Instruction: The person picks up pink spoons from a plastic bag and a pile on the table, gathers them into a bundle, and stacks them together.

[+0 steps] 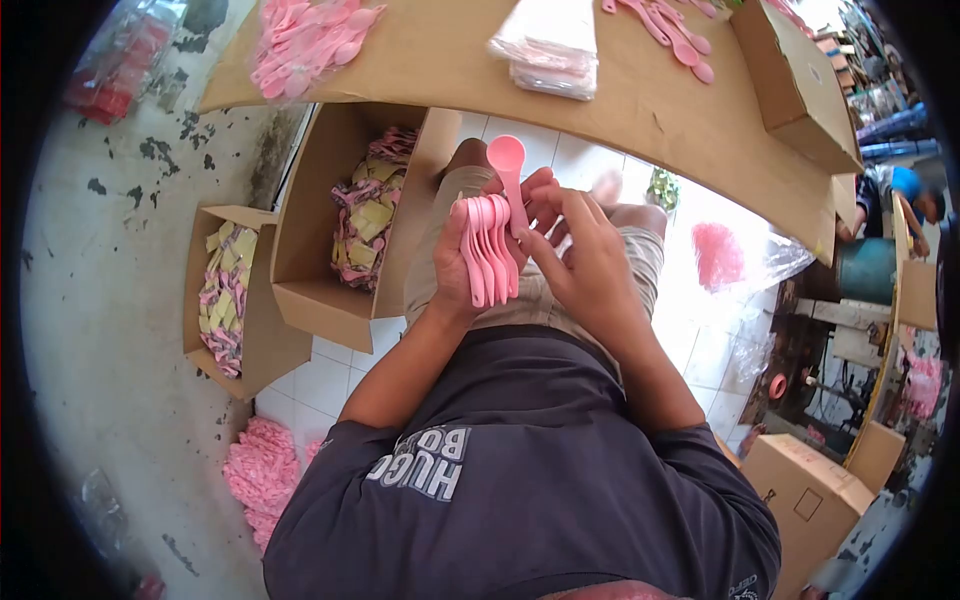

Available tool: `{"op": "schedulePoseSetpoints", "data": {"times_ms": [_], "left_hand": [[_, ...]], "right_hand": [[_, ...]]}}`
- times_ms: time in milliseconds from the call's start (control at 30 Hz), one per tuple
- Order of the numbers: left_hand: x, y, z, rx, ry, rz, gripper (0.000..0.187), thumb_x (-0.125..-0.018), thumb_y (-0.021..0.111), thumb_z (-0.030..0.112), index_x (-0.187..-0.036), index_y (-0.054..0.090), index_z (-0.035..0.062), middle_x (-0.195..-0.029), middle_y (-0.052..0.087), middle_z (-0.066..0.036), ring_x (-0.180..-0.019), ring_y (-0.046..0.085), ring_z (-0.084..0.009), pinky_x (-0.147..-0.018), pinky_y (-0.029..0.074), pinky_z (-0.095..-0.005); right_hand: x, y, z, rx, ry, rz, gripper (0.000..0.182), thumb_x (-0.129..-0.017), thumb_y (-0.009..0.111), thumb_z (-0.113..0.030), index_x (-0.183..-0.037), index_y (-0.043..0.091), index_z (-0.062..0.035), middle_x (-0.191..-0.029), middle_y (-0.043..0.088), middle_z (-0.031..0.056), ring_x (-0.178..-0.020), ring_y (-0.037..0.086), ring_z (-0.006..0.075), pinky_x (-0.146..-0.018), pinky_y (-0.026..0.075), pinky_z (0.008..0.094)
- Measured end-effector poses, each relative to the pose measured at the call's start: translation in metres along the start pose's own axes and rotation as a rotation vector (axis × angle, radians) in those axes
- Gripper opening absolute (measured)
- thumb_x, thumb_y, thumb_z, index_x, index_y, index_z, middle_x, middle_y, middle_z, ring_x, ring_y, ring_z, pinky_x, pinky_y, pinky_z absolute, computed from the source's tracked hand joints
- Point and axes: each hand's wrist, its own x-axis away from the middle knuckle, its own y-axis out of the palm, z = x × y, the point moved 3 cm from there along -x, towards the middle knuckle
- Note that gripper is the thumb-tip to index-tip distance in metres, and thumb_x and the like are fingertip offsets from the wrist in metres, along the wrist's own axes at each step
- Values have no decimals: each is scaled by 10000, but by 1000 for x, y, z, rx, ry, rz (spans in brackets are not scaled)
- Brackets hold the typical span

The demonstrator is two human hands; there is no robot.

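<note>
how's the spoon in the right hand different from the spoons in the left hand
The single pink spoon stands alone, bowl up, pinched by the right hand. The stacked pink spoons sit nested as a bunch, gripped in the left hand. The single one pokes above the stack. Both are the same pink plastic.

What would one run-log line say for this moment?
left hand: holds pink spoon stack | right hand: adds single pink spoon | boxes: packets inside
</note>
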Motion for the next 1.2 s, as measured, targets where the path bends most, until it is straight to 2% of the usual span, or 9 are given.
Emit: {"op": "schedulePoseSetpoints", "data": {"times_ms": [167,367,633,767,833,900,1067,1133,1200], "left_hand": [[-5,13,-7,-178,14,-2,868,-1008,509,608,-1604,259,29,-1648,304,-192,-1499,360,-344,-1264,262,-500],[-2,11,-17,-146,-7,-45,863,-1014,509,586,-1621,226,42,-1667,278,-181,-1516,335,-348,-1267,245,-498],[0,5,-8,18,23,36,868,-1018,493,594,-1649,178,88,-1710,182,-188,-1569,228,-353,-1261,261,-503],[-5,2,-8,46,72,26,790,-1023,482,592,-1626,271,127,-1701,216,-177,-1591,182,-301,-1267,240,-500],[-5,4,-10,91,72,-16,781,-1023,486,589,-1617,289,122,-1702,208,-181,-1590,176,-313,-1262,253,-511],[-6,3,-9,66,73,-26,778,-1025,481,589,-1615,291,118,-1700,207,-189,-1589,176,-322,-1259,260,-516],[-8,3,-11,13,73,-6,785,-1029,460,600,-1614,285,105,-1693,213,-213,-1583,189,-343,-1246,292,-524],[-8,4,-13,-5,49,-4,840,-1005,499,643,-1615,268,114,-1689,209,-209,-1585,168,-349,-1260,244,-567],[-10,3,-14,5,52,-5,837,-1006,498,642,-1612,272,113,-1687,210,-214,-1582,173,-351,-1260,242,-569]], "right_hand": [[0,10,16,1,-3,165,246,-938,703,-92,-1152,617,-9,-968,645,136,-763,670,249,-669,534,382],[0,7,26,-84,80,53,179,-934,675,-42,-1101,629,3,-928,647,120,-732,667,210,-643,528,355],[14,4,36,-711,253,53,146,-976,676,-74,-1076,615,12,-938,670,46,-847,662,97,-685,559,274],[25,5,22,-203,170,-65,191,-978,660,-75,-1126,592,26,-932,644,91,-781,656,146,-656,547,291],[28,15,24,-317,247,-84,221,-972,672,-85,-1145,593,28,-953,631,121,-754,639,178,-668,539,307],[28,17,24,-225,180,-65,300,-968,720,-151,-1185,608,24,-992,659,75,-803,637,109,-671,533,272],[27,14,22,-140,109,-81,316,-960,730,-148,-1191,613,34,-1031,678,90,-818,649,118,-687,542,279],[27,15,24,-390,240,-130,317,-940,725,-153,-1157,605,44,-1028,645,178,-846,683,273,-696,550,367],[26,14,25,-360,241,-135,315,-931,728,-147,-1151,609,42,-989,652,175,-840,684,281,-694,552,370]]}}
